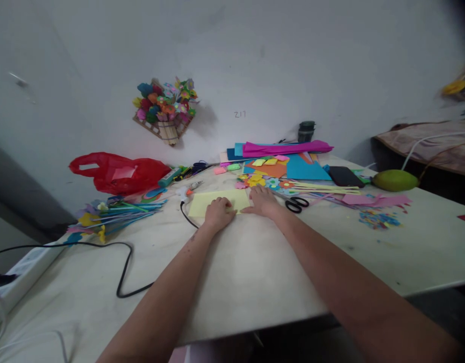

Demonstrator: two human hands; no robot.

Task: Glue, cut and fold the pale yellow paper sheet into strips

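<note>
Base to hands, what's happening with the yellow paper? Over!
Both hands flat on yellow paper sheet: left hand, right hand. Black scissors lie right of it, glue gun left.

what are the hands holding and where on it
Both the left hand and the right hand press flat on the pale yellow paper's near edge; nothing is lifted.
</note>
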